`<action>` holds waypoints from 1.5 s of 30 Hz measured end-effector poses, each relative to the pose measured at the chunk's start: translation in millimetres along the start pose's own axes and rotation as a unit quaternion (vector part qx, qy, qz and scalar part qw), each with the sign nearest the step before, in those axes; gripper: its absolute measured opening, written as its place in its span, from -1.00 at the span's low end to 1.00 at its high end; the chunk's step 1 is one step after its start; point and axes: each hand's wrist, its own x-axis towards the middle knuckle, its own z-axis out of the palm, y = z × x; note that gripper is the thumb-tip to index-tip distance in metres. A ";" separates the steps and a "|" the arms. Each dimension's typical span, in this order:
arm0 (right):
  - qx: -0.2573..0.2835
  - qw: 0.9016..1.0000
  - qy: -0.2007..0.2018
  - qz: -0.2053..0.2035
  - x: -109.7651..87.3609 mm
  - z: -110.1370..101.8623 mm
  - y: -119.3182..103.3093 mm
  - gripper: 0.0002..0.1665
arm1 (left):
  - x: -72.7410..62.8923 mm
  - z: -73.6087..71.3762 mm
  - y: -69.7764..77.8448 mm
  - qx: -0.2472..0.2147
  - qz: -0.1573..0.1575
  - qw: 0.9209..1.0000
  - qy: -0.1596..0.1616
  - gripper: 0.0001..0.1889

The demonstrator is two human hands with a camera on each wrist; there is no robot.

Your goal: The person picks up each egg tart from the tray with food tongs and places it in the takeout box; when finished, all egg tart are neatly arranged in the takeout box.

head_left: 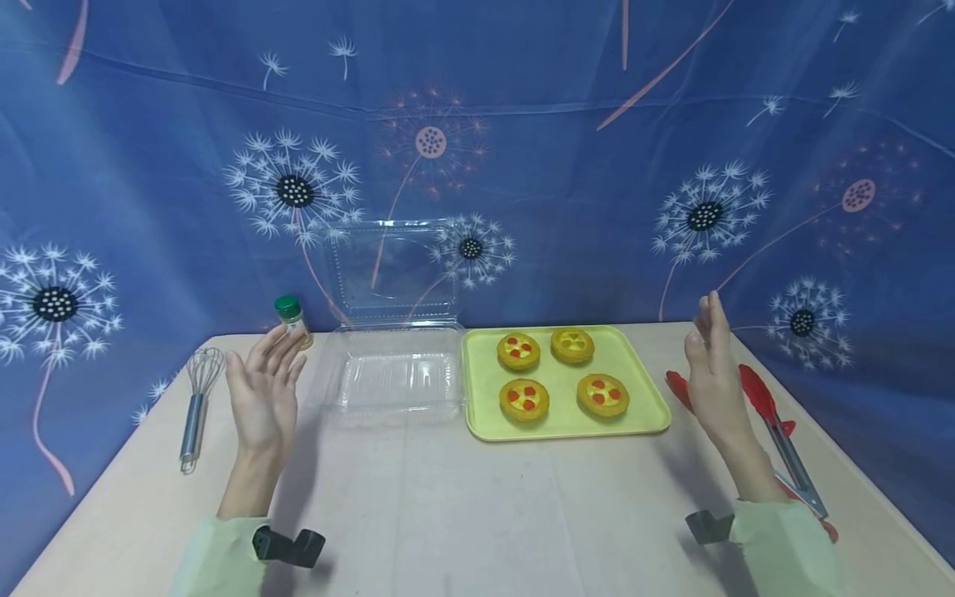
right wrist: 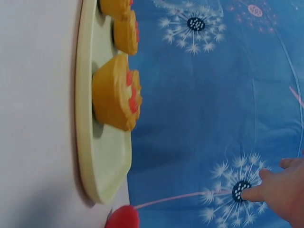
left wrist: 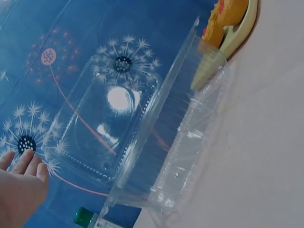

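Both hands are raised over the table and hold nothing. My left hand (head_left: 264, 398), fingers loosely extended, is nearest to a green-capped bottle (head_left: 289, 310) and a clear plastic clamshell box (head_left: 395, 373) with its lid raised. On the other side, my right hand (head_left: 716, 381) hovers with extended fingers above red-tipped tongs (head_left: 791, 452), beside a yellow tray (head_left: 492, 427). Several egg tarts sit apart on that tray, among them a tart (head_left: 603, 395) with red pieces on top. In the right wrist view, one tart (right wrist: 114, 92) appears close, on the tray.
At the left edge of the table lies a whisk (head_left: 194, 406). Another red-ended utensil (head_left: 677, 388) is partly hidden behind my right hand. A blue dandelion-print cloth (head_left: 552, 191) hangs behind the table (head_left: 477, 514).
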 end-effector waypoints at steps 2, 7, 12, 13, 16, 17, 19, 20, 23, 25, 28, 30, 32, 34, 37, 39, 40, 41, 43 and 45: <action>0.000 1.000 0.003 0.007 -0.5 -2.8 4.3 -0.24 | 0.1 -2.3 -0.1 -0.010 -0.005 1.000 0.009 -0.31; 0.001 1.000 0.008 0.015 -3.1 -12.5 15.7 -0.24 | 0.2 -8.7 -2.6 0.009 -0.025 0.999 0.034 -0.35; -0.001 1.000 0.010 0.023 -10.2 -26.2 26.0 -0.26 | -0.3 -15.3 -5.6 0.062 -0.078 0.994 0.049 -0.45; -0.003 1.000 0.010 0.027 -11.2 -28.4 27.6 -0.26 | -0.3 -16.7 -6.2 0.071 -0.088 0.992 0.057 -0.47; -0.013 0.999 0.006 0.039 -13.2 -34.2 31.1 -0.26 | -0.1 -20.0 -7.7 0.109 -0.121 0.983 0.086 -0.54; -0.017 0.999 0.005 0.041 -14.0 -35.9 32.1 -0.26 | 0.4 -21.2 -8.2 0.128 -0.133 0.978 0.093 -0.57; -0.025 0.999 0.005 0.046 -15.6 -38.8 34.0 -0.25 | 1.1 -23.4 -8.9 0.164 -0.156 0.969 0.102 -0.56; -0.029 0.998 0.005 0.049 -16.4 -39.9 35.0 -0.25 | 1.2 -24.9 -8.9 0.181 -0.167 0.964 0.101 -0.53; -0.046 0.998 0.008 0.051 -18.8 -42.7 39.7 -0.24 | 1.0 -30.3 -9.6 0.229 -0.192 0.950 0.087 -0.42; -0.054 0.997 0.009 0.057 -19.6 -45.1 42.7 -0.23 | 0.1 -34.7 -11.2 0.256 -0.206 0.942 0.070 -0.38; -0.060 0.996 0.007 0.062 -21.0 -49.7 47.4 -0.24 | -1.7 -39.1 -14.5 0.305 -0.220 0.925 0.047 -0.40; -0.068 0.995 0.004 0.071 -22.5 -52.2 49.3 -0.24 | -2.2 -40.8 -17.0 0.320 -0.224 0.920 0.039 -0.43; -0.075 0.994 -0.002 0.074 -24.2 -54.1 51.4 -0.23 | -2.9 -41.2 -18.4 0.330 -0.222 0.917 0.036 -0.44; -0.084 0.993 -0.009 0.081 -25.9 -55.3 53.5 -0.21 | -3.1 -41.6 -19.5 0.328 -0.220 0.918 0.034 -0.45; -0.099 0.990 -0.019 0.095 -27.6 -56.9 57.0 -0.18 | -3.5 -42.3 -21.5 0.331 -0.217 0.917 0.034 -0.46; -0.109 0.988 -0.023 0.105 -28.1 -57.8 59.4 -0.17 | -3.7 -42.8 -22.4 0.339 -0.218 0.914 0.034 -0.46; -0.113 0.987 -0.025 0.110 -28.3 -58.2 60.2 -0.16 | -3.7 -43.1 -22.8 0.342 -0.218 0.913 0.035 -0.46; -0.115 0.987 -0.026 0.113 -28.4 -58.6 61.0 -0.15 | -3.9 -43.3 -22.9 0.344 -0.219 0.912 0.036 -0.46; -0.118 0.986 -0.029 0.118 -28.9 -59.6 62.5 -0.14 | -3.9 -43.9 -23.1 0.347 -0.219 0.911 0.036 -0.47; -0.121 0.985 -0.031 0.122 -29.4 -60.5 64.0 -0.13 | -3.8 -44.5 -23.3 0.340 -0.219 0.914 0.033 -0.47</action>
